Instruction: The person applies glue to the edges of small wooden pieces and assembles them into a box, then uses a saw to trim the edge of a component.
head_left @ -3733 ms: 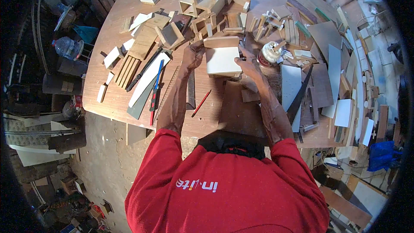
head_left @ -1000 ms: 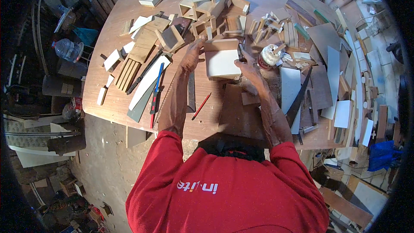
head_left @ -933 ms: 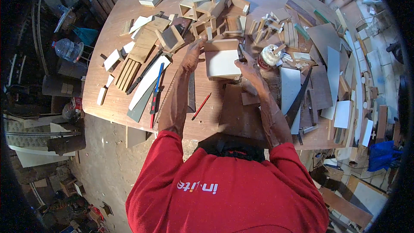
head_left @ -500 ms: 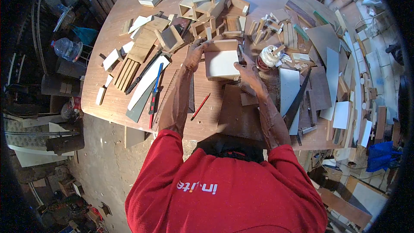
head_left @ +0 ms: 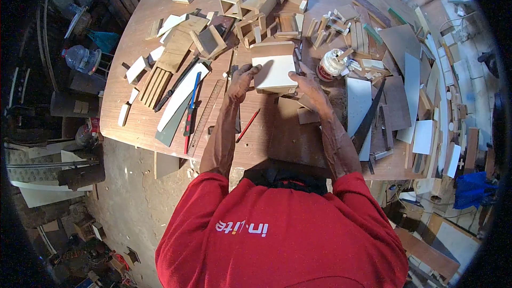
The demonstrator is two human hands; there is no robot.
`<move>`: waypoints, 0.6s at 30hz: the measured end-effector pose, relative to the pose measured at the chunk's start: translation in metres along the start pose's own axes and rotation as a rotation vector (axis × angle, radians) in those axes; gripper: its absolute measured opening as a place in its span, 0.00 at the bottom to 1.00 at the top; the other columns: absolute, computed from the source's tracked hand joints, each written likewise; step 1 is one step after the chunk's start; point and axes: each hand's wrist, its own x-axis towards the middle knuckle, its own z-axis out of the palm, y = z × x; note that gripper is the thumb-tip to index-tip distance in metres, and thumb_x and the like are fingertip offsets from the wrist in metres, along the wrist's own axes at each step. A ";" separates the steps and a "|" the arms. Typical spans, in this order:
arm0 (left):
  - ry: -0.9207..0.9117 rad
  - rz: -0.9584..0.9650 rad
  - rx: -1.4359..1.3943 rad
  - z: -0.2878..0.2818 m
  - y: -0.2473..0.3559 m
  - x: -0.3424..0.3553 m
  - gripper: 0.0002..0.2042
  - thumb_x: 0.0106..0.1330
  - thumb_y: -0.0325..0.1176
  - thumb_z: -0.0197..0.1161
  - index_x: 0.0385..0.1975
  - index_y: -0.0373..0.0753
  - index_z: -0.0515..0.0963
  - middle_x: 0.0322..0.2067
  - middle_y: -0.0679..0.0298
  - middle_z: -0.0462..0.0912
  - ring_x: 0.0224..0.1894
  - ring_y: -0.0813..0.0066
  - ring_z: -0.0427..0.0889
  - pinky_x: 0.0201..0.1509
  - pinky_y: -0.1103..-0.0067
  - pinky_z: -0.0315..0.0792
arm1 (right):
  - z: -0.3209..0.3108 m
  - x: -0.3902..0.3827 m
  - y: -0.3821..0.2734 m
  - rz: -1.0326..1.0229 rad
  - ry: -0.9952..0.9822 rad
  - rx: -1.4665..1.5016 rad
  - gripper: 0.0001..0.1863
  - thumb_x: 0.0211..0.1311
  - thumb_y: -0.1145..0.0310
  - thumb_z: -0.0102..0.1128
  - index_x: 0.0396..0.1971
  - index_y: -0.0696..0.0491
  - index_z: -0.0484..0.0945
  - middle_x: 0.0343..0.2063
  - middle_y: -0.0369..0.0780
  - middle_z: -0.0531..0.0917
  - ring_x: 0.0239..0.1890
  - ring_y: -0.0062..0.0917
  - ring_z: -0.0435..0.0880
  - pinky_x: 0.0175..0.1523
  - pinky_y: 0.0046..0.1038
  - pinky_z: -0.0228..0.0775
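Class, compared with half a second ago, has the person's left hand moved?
Yes: the left hand has moved toward the person's body, nearer the red pencil lying on the table.

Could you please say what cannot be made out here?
In the head view:
Underside of the white-faced box: turned away from the camera.
Some fingers of the right hand: hidden by the hand and box.
Marks on the ruler: too small.
Floor, in part: covered by the table.

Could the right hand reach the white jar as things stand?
Probably yes: the jar is just beyond the right hand, with nothing seen standing between them, though that hand touches the box.
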 end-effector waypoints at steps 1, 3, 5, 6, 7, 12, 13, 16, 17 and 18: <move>0.092 -0.013 -0.025 0.006 0.005 -0.004 0.28 0.56 0.50 0.64 0.50 0.34 0.74 0.49 0.54 0.77 0.56 0.61 0.73 0.52 0.62 0.72 | 0.003 -0.005 -0.005 -0.031 0.017 -0.016 0.41 0.56 0.58 0.61 0.65 0.63 0.57 0.57 0.54 0.71 0.56 0.38 0.72 0.58 0.34 0.65; 0.092 -0.012 -0.015 -0.001 0.007 -0.009 0.26 0.56 0.47 0.64 0.50 0.34 0.74 0.48 0.55 0.77 0.54 0.63 0.75 0.51 0.65 0.73 | 0.012 -0.016 -0.022 -0.062 0.023 -0.033 0.41 0.56 0.59 0.62 0.65 0.63 0.57 0.57 0.53 0.71 0.55 0.37 0.73 0.57 0.33 0.65; 0.079 -0.013 -0.001 -0.003 0.008 -0.011 0.24 0.57 0.44 0.64 0.50 0.34 0.75 0.48 0.56 0.78 0.51 0.65 0.76 0.51 0.67 0.74 | 0.017 -0.029 -0.042 -0.011 -0.037 0.014 0.41 0.55 0.62 0.62 0.66 0.61 0.56 0.59 0.54 0.69 0.58 0.40 0.71 0.59 0.34 0.64; 0.087 -0.011 -0.011 -0.005 0.008 -0.012 0.23 0.57 0.41 0.63 0.50 0.34 0.75 0.47 0.57 0.78 0.49 0.66 0.77 0.50 0.69 0.75 | 0.019 -0.021 -0.034 -0.011 -0.041 0.015 0.41 0.55 0.62 0.62 0.66 0.61 0.56 0.59 0.54 0.69 0.58 0.40 0.71 0.59 0.34 0.64; 0.075 -0.007 -0.018 0.001 0.011 -0.011 0.22 0.57 0.37 0.62 0.51 0.34 0.75 0.46 0.58 0.79 0.47 0.67 0.78 0.50 0.70 0.75 | 0.015 -0.009 -0.020 -0.049 0.003 -0.038 0.41 0.54 0.62 0.62 0.66 0.61 0.57 0.60 0.55 0.68 0.60 0.41 0.69 0.61 0.35 0.63; 0.067 0.014 -0.047 0.007 0.019 -0.014 0.24 0.56 0.32 0.59 0.54 0.34 0.72 0.48 0.57 0.78 0.48 0.66 0.78 0.51 0.70 0.75 | 0.007 0.021 0.010 -0.112 0.007 -0.081 0.40 0.54 0.63 0.61 0.66 0.60 0.57 0.62 0.57 0.65 0.65 0.44 0.63 0.65 0.36 0.58; 0.063 0.027 -0.060 0.006 0.018 -0.016 0.24 0.55 0.31 0.59 0.55 0.33 0.72 0.49 0.57 0.78 0.48 0.66 0.78 0.51 0.70 0.75 | 0.009 0.020 0.010 -0.103 0.015 -0.077 0.40 0.54 0.62 0.61 0.66 0.61 0.56 0.62 0.57 0.64 0.65 0.44 0.62 0.66 0.36 0.57; 0.104 0.004 -0.070 0.001 0.018 -0.020 0.28 0.56 0.31 0.60 0.59 0.32 0.68 0.51 0.56 0.76 0.50 0.64 0.77 0.53 0.68 0.74 | 0.010 0.012 0.005 -0.143 0.016 -0.086 0.41 0.54 0.60 0.62 0.65 0.62 0.56 0.61 0.58 0.64 0.65 0.44 0.63 0.66 0.36 0.57; 0.108 0.008 -0.070 -0.004 0.009 -0.017 0.28 0.56 0.31 0.60 0.59 0.32 0.68 0.51 0.56 0.76 0.50 0.64 0.77 0.53 0.68 0.74 | 0.012 0.008 0.001 -0.196 0.010 -0.097 0.41 0.55 0.60 0.62 0.65 0.63 0.56 0.61 0.59 0.65 0.65 0.44 0.63 0.66 0.37 0.57; 0.204 0.034 -0.097 -0.012 -0.006 -0.009 0.28 0.56 0.31 0.61 0.59 0.31 0.66 0.51 0.55 0.75 0.50 0.64 0.77 0.52 0.69 0.75 | 0.012 0.006 0.000 -0.200 0.006 -0.098 0.41 0.55 0.60 0.62 0.65 0.63 0.56 0.61 0.59 0.65 0.65 0.44 0.63 0.66 0.37 0.57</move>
